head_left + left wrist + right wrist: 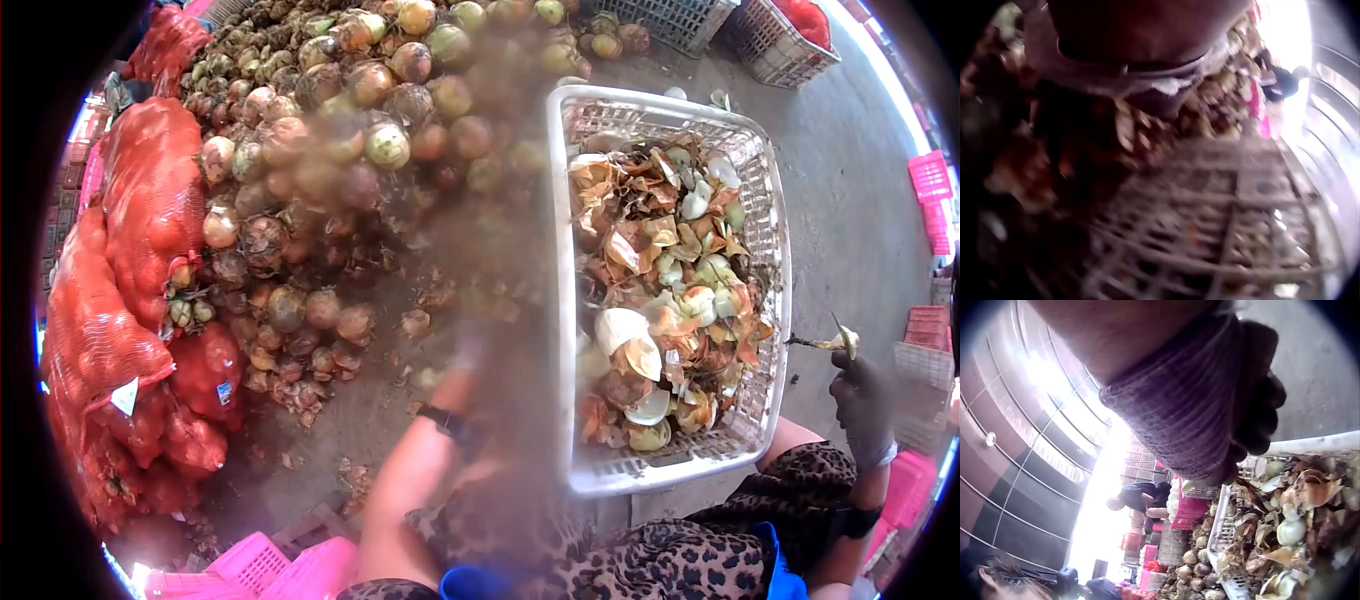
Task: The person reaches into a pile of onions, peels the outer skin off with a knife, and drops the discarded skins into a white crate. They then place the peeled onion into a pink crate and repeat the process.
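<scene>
My right hand (pixel 865 405), in a dark glove, is beyond the right side of a white plastic crate (pixel 556 300). It grips a small knife (pixel 837 325), whose thin blade sticks up past the fingers. A pale onion scrap (pixel 845 340) with a dark stringy end lies against the blade. The right wrist view shows the glove's ribbed cuff and curled fingers (pixel 1263 415). My left hand (pixel 472 345) reaches toward the onion pile (pixel 390 145), smeared by a lens blur. In the left wrist view its glove (pixel 1154 103) is dark and the fingers are hidden.
Onion skins and trimmings (pixel 640 340) fill much of the crate between my knees. Red mesh sacks (pixel 150 200) line the left side. Pink crates (pixel 255 565) stand at the lower left, and more crates (pixel 780 45) at the back right. Another person (pixel 1144 497) is in the background.
</scene>
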A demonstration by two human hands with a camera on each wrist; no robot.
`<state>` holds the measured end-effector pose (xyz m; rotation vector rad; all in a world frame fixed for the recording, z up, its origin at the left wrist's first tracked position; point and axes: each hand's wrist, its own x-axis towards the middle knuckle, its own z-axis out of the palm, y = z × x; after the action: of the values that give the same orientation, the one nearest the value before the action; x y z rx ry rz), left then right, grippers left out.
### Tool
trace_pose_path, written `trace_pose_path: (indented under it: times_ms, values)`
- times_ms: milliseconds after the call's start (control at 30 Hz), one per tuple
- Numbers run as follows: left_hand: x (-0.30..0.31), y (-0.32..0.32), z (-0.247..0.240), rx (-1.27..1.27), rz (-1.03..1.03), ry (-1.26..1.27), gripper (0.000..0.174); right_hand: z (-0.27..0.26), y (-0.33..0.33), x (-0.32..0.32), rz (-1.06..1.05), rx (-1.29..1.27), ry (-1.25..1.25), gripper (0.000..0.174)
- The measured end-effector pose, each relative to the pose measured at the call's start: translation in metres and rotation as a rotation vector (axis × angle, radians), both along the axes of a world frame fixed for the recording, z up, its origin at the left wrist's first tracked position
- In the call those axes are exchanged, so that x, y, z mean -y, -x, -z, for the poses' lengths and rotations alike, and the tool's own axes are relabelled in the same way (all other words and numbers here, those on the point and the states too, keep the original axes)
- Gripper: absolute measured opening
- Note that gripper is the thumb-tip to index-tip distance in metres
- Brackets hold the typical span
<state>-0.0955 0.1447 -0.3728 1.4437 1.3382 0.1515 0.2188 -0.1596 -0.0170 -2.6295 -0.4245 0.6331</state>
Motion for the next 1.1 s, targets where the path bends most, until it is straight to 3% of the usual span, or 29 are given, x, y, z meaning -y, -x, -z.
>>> trace_pose_path:
  times_ms: [67, 133, 267, 300, 333, 433, 467, 633, 733, 833, 900, 967, 1000, 1067, 1100]
  values:
    - [-0.044, -0.044, -0.038, 0.005, 0.156, -0.022, 0.084, 0.002, 0.004, -0.017, -0.034, 0.022, 0.016, 0.030]
    - [-0.100, -0.071, -0.070, -0.311, 0.417, -0.118, 0.086, 0.005, 0.001, -0.023, -0.095, 0.054, 0.006, 0.030]
    - [-0.156, -0.088, -0.038, -0.569, 0.547, -0.235, 0.088, 0.006, 0.003, -0.034, -0.069, 0.022, -0.018, 0.028]
    - [-0.157, -0.098, -0.028, -0.641, 0.779, -0.257, 0.089, 0.009, 0.004, -0.033, -0.093, 0.024, -0.002, 0.028]
    - [-0.149, -0.114, -0.030, -0.711, 1.013, -0.276, 0.091, 0.012, 0.004, -0.032, -0.119, 0.023, 0.013, 0.027]
    - [-0.104, -0.132, -0.016, -0.779, 1.229, -0.361, 0.089, 0.013, 0.009, -0.031, -0.244, 0.049, 0.045, 0.026]
    - [-0.090, -0.130, -0.033, -0.763, 1.259, -0.338, 0.087, 0.011, 0.010, -0.031, -0.243, 0.052, 0.046, 0.026]
    - [0.001, -0.034, -0.083, -0.684, 1.436, -0.528, 0.082, 0.004, 0.012, -0.015, -0.243, 0.084, 0.019, 0.026]
    - [0.054, 0.038, -0.026, -0.494, 1.320, -0.865, 0.066, 0.008, 0.013, -0.005, -0.219, 0.118, -0.022, 0.025]
    - [0.070, 0.053, -0.023, -0.467, 1.127, -0.972, 0.059, 0.012, 0.019, -0.008, -0.249, 0.135, 0.005, 0.024]
    - [0.072, 0.050, 0.025, -0.477, 0.973, -1.045, 0.058, 0.011, 0.024, -0.017, -0.303, 0.134, 0.024, 0.024]
    - [0.039, 0.046, 0.020, -0.331, 1.004, -0.844, 0.042, 0.014, 0.024, -0.015, -0.386, 0.167, 0.002, 0.025]
    - [0.013, 0.051, 0.047, -0.234, 0.992, -0.772, 0.036, 0.006, 0.025, -0.021, -0.427, 0.150, 0.073, 0.026]
    - [-0.024, 0.059, 0.052, -0.028, 0.655, -0.507, 0.027, 0.005, 0.024, -0.018, -0.384, 0.163, 0.025, 0.025]
    - [-0.043, 0.054, 0.036, 0.091, 0.333, -0.324, 0.023, 0.005, 0.023, -0.018, -0.366, 0.168, -0.004, 0.025]
